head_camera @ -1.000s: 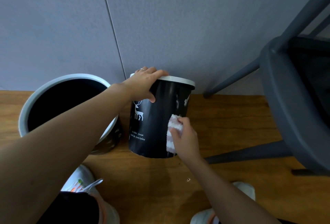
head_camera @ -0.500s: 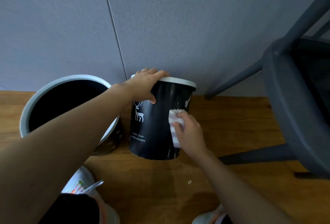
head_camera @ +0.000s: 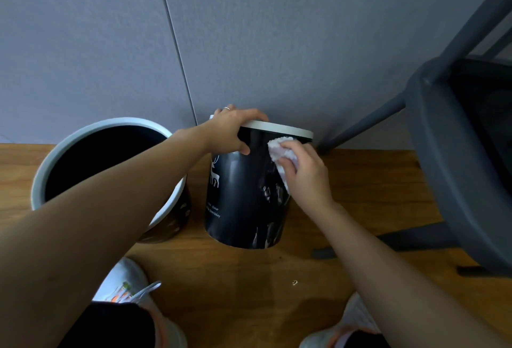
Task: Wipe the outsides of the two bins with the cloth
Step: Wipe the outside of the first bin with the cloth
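Note:
A small black bin (head_camera: 243, 195) with a white rim and a white deer print stands on the wooden floor against the wall. My left hand (head_camera: 232, 131) grips its rim on the left side, thumb down the front. My right hand (head_camera: 307, 173) holds a white cloth (head_camera: 279, 150) pressed against the bin's upper right side, just under the rim. A larger black bin (head_camera: 166, 220) with a pale rim stands to the left, partly hidden by my left forearm.
A dark grey chair (head_camera: 457, 153) stands close on the right, its legs reaching the wall and the floor near the small bin. A grey wall (head_camera: 277, 42) rises behind both bins. My two shoes (head_camera: 130, 286) are at the bottom.
My right hand has slid the cloth upward along the small bin's right side, from near the bottom to just below the rim. My left hand keeps its grip on the rim.

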Tool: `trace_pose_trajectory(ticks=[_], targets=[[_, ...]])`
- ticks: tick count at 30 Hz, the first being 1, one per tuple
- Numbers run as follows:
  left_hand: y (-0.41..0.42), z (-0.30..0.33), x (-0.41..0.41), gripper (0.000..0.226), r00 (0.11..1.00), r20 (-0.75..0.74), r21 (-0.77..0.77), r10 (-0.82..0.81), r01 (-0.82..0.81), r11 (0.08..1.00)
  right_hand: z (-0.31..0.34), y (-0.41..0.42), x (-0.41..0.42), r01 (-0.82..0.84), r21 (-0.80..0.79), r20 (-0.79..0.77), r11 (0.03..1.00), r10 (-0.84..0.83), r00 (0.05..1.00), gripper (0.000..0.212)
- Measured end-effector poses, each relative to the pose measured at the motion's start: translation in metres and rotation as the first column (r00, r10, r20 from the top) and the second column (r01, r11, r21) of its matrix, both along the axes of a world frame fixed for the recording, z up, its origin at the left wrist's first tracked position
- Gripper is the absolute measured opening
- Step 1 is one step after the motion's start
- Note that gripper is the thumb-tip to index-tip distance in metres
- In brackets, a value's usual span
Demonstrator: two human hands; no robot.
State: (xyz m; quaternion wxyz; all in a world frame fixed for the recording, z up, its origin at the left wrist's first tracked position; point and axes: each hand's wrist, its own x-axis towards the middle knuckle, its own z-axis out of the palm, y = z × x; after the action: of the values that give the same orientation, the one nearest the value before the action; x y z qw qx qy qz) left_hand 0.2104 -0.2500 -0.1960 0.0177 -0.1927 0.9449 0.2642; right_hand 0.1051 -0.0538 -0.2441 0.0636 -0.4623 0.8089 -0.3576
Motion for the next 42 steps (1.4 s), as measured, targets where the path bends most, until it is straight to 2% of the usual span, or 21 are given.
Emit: trace_pose_trajectory(ticks=[7,11,13,15,19,22,24,28,30,32,35,37,39,42], targets=[[0.008,-0.003,-0.008,0.068,0.995,0.049,-0.191,-0.082,0.09,0.978,0.001,0.001,0.002,-0.061,0.039,-0.049,0.997,0.063,0.997,0.024],[0.004,-0.005,-0.006,0.069,0.993,0.058,-0.229,-0.105,0.115,0.967,-0.012,0.025,0.017,-0.228,0.256,-0.17,0.939,0.276,0.946,0.024],[0.003,-0.005,-0.006,0.069,0.992,0.058,-0.228,-0.111,0.121,0.966,-0.014,0.032,0.021,-0.28,0.307,-0.209,0.91,0.351,0.913,0.024],[0.003,-0.005,-0.005,0.07,0.993,0.056,-0.226,-0.108,0.118,0.967,-0.006,0.026,0.016,-0.267,0.266,-0.213,0.926,0.327,0.921,0.025],[0.004,-0.006,-0.003,0.071,0.993,0.054,-0.23,-0.103,0.113,0.967,0.015,-0.006,-0.005,-0.141,0.161,-0.302,0.977,0.185,0.935,0.026],[0.002,-0.006,-0.001,0.07,0.994,0.043,-0.227,-0.104,0.111,0.968,0.019,-0.015,-0.005,-0.137,0.199,-0.356,0.97,0.202,0.913,0.028],[0.001,-0.006,-0.002,0.07,0.993,0.043,-0.226,-0.107,0.114,0.967,0.012,-0.005,0.003,-0.193,0.261,-0.362,0.946,0.282,0.888,0.031],[0.0,-0.009,-0.003,0.069,0.993,0.033,-0.226,-0.11,0.115,0.967,-0.013,0.034,0.028,-0.374,0.419,-0.243,0.827,0.499,0.832,0.037],[0.0,-0.01,-0.002,0.068,0.993,0.031,-0.227,-0.111,0.115,0.967,-0.022,0.044,0.033,-0.419,0.452,-0.223,0.788,0.554,0.802,0.037],[-0.001,-0.011,-0.002,0.069,0.994,0.036,-0.225,-0.104,0.11,0.968,-0.02,0.04,0.031,-0.383,0.402,-0.225,0.832,0.495,0.839,0.034],[-0.001,-0.011,-0.001,0.071,0.995,0.047,-0.219,-0.089,0.097,0.971,-0.011,0.02,0.021,-0.249,0.201,-0.266,0.947,0.298,0.917,0.026],[-0.001,-0.011,-0.001,0.071,0.995,0.053,-0.213,-0.083,0.093,0.973,-0.008,0.011,0.02,-0.199,0.144,-0.282,0.969,0.233,0.931,0.027],[-0.002,-0.012,-0.002,0.072,0.996,0.05,-0.21,-0.08,0.088,0.974,-0.013,0.014,0.028,-0.211,0.213,-0.288,0.954,0.267,0.92,0.028],[-0.003,-0.013,-0.002,0.071,0.996,0.042,-0.205,-0.084,0.091,0.974,-0.033,0.042,0.054,-0.319,0.371,-0.251,0.872,0.425,0.87,0.032]])
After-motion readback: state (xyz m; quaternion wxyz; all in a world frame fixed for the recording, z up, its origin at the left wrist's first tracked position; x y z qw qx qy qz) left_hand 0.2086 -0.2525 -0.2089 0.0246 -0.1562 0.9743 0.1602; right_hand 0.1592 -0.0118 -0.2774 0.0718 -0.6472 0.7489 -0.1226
